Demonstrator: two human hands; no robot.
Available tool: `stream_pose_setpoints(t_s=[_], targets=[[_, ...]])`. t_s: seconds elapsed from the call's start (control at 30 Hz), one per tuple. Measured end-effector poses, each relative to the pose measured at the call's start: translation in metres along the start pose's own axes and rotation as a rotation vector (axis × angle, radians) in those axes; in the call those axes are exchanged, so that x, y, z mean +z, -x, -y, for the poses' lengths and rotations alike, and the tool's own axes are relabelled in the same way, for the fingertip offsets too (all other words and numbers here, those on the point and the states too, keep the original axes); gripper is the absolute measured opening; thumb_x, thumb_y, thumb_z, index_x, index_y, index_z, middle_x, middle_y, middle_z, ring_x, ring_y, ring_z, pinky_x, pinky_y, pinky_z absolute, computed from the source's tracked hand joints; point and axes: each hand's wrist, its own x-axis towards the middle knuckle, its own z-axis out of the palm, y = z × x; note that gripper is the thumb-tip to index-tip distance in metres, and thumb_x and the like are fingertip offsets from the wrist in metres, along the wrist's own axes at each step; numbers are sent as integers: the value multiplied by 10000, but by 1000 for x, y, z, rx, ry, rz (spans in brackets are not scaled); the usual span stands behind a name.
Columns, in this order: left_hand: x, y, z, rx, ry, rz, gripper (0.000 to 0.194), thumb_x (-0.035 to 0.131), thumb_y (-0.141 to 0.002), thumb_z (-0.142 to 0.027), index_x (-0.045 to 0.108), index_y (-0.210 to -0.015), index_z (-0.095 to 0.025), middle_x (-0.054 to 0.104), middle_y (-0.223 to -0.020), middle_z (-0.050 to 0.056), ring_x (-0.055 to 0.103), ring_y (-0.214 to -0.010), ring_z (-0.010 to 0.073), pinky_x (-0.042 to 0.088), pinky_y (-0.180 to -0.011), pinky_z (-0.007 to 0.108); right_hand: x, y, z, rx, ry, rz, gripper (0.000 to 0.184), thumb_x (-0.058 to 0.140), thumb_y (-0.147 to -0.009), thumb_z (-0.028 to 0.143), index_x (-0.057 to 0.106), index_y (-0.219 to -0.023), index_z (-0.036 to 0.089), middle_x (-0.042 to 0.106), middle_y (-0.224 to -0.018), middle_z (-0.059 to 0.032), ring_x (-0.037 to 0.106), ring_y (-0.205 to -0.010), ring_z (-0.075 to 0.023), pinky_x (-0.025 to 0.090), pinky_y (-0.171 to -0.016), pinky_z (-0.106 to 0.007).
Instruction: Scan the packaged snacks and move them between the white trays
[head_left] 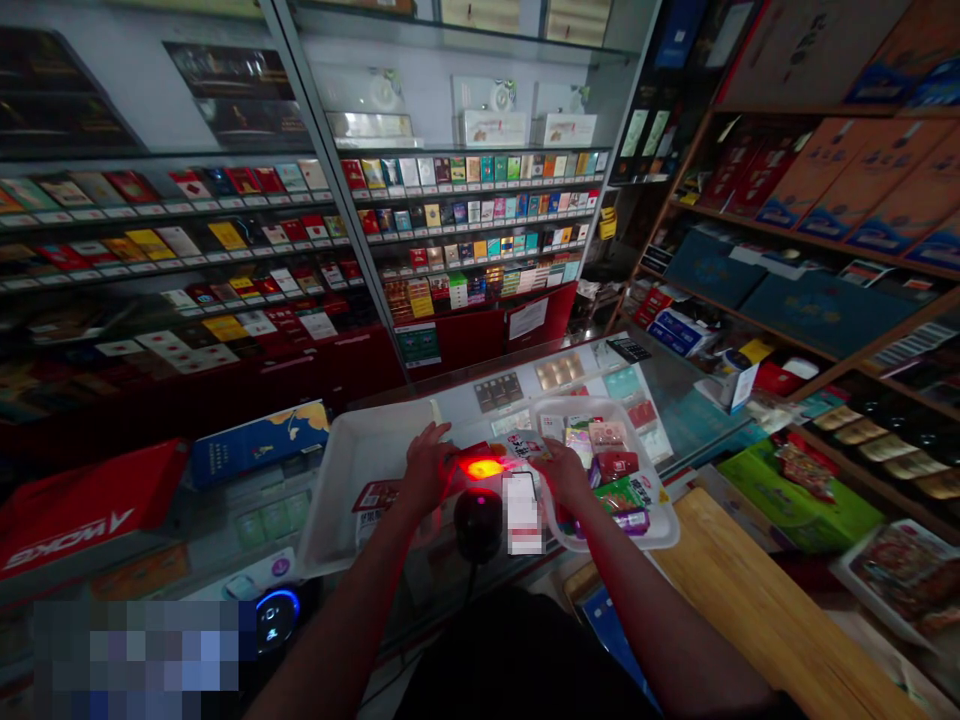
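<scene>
Both hands are at a small snack packet [529,444], partly white with dark printing, above the glass counter. My right hand [564,470] grips its right side. My left hand [430,466] is at the packet's left end, fingers bent around its edge. A bright red glow covers the packet's middle, so its print there is lost. Just below stands a black barcode scanner [478,525] with a cable. Beside the scanner lies a phone [521,500] with a lit screen. Left is a white bin [337,470] with a few packets; right, another white bin [667,525] holds several colourful snack packets.
Shelves of cigarette packs [480,205] line the far wall. A red box [90,510] and a blue box [259,440] lie at left on the glass counter. A wooden board [739,590] and green carton [795,490] are at right. A calculator [628,347] sits farther back.
</scene>
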Motion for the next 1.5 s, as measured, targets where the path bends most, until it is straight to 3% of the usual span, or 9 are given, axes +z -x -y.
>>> stream_pose_setpoints(t_s=[0.3, 0.53, 0.73, 1.07, 1.27, 1.5], targets=[[-11, -5, 3, -8, 8, -15, 188, 580, -898, -238, 766, -907, -210, 568, -1495, 99, 411, -1472, 338, 320, -1211, 590, 2, -5, 12, 17, 26, -23, 339, 626, -821, 368, 770, -1080, 202, 770, -1082, -74, 692, -997, -248, 527, -896, -375], [-29, 2, 27, -75, 12, -75, 194, 567, -891, -248, 758, -892, -213, 563, -1496, 99, 439, -1451, 319, 341, -1217, 553, 21, -21, 34, -14, 48, 16, 338, 658, -835, 378, 777, -1104, 212, 780, -1058, -71, 698, -956, -251, 517, -873, -366], [-54, 17, 65, -189, -18, -141, 204, 572, -902, -302, 754, -903, -209, 561, -1490, 112, 474, -1420, 315, 346, -1215, 530, 55, -33, 74, -113, 227, 92, 279, 639, -891, 325, 779, -1103, 211, 760, -1122, -81, 671, -1038, -240, 477, -914, -325], [-97, 20, 132, -331, -146, -189, 199, 577, -890, -305, 745, -864, -200, 574, -1475, 113, 529, -1368, 296, 360, -1204, 456, 128, -49, 127, -106, 712, 301, 296, 620, -894, 363, 783, -1044, 167, 750, -1108, -155, 679, -1020, -269, 475, -826, -316], [-103, 6, 159, -424, -250, -169, 210, 574, -876, -314, 752, -834, -211, 591, -1460, 98, 539, -1339, 310, 390, -1156, 476, 160, -54, 143, -153, 862, 311, 328, 567, -897, 303, 770, -1080, 121, 726, -1157, -209, 640, -1114, -312, 486, -883, -369], [-96, -5, 175, -430, -327, -138, 215, 572, -853, -271, 770, -814, -199, 657, -1369, 145, 564, -1306, 330, 430, -1096, 467, 183, -61, 142, -137, 881, 294, 319, 618, -850, 313, 764, -1075, 139, 713, -1193, -209, 552, -1228, -355, 440, -987, -453]])
